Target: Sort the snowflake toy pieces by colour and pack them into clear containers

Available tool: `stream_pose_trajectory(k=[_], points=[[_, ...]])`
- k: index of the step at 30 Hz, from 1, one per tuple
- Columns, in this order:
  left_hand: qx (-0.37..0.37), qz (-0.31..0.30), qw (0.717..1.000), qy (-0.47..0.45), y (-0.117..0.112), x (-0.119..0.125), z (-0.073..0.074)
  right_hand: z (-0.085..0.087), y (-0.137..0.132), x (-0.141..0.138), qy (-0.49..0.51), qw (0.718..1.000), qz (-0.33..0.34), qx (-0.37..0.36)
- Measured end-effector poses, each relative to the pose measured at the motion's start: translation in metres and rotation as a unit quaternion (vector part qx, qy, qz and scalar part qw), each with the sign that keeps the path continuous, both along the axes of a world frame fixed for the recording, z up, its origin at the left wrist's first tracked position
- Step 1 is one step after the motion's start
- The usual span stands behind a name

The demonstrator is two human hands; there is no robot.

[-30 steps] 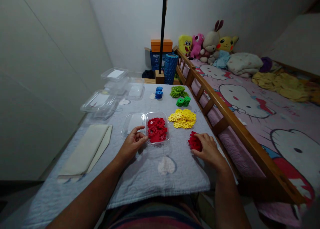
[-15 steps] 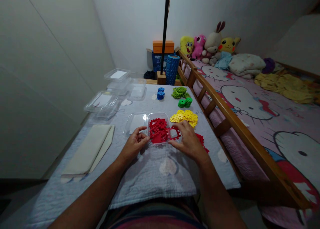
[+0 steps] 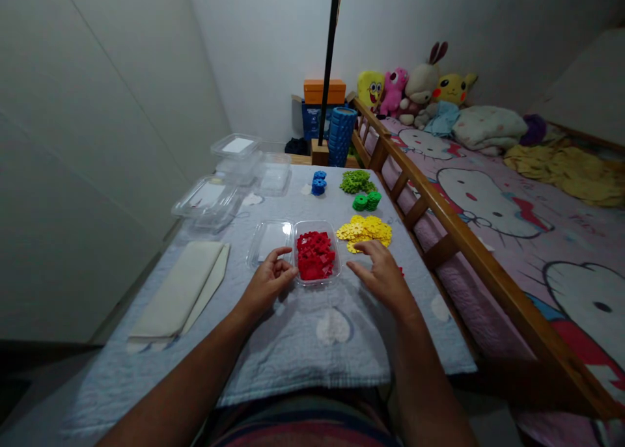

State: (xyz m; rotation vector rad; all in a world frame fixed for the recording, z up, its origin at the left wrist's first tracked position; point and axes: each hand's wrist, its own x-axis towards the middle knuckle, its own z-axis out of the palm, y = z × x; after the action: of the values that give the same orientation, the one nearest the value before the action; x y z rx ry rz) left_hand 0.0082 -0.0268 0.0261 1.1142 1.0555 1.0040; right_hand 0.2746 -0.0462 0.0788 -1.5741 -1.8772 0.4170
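On the table (image 3: 297,356), the clear tub (image 3: 319,282) was seen w/ its lid (image 3: 263,239) opened to its L. L hand (image 3: 270,278) was placed at the tub's L rim; whether that was gripped couldn't be told. R hand (image 3: 383,278), just R of the tub, had been emptied, thumb & fingers parted. Red pcs. (image 3: 315,255) were heaped inside the tub, the 1 carried a moment ago apparently added; a red bit (image 3: 402,272) farther R, part-hidden, was still left out.

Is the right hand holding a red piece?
No, the right hand is open with nothing visible in its grasp, just to the right of the clear container of red pieces.
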Motion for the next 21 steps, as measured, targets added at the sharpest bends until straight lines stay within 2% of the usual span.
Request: stream_pose_trajectory(k=[4,8,13,18,21], points=[[0.002,-0.001,1.000,0.003,0.000,0.000,0.000,-0.004,-0.019,0.055,0.006,0.997,-0.066,-0.042],[-0.002,-0.001,1.000,0.002,0.000,0.001,-0.001,-0.013,-0.042,0.085,-0.045,0.993,-0.056,-0.098],[-0.002,-0.003,1.000,-0.002,0.001,0.000,-0.002,-0.027,-0.063,0.090,-0.114,0.985,-0.058,-0.117],[-0.005,0.000,1.000,0.010,-0.001,0.001,0.002,-0.038,-0.071,0.088,-0.136,0.981,-0.067,-0.119],[-0.012,0.001,1.000,0.011,-0.002,0.002,0.005,-0.039,-0.072,0.089,-0.132,0.982,-0.071,-0.114]])
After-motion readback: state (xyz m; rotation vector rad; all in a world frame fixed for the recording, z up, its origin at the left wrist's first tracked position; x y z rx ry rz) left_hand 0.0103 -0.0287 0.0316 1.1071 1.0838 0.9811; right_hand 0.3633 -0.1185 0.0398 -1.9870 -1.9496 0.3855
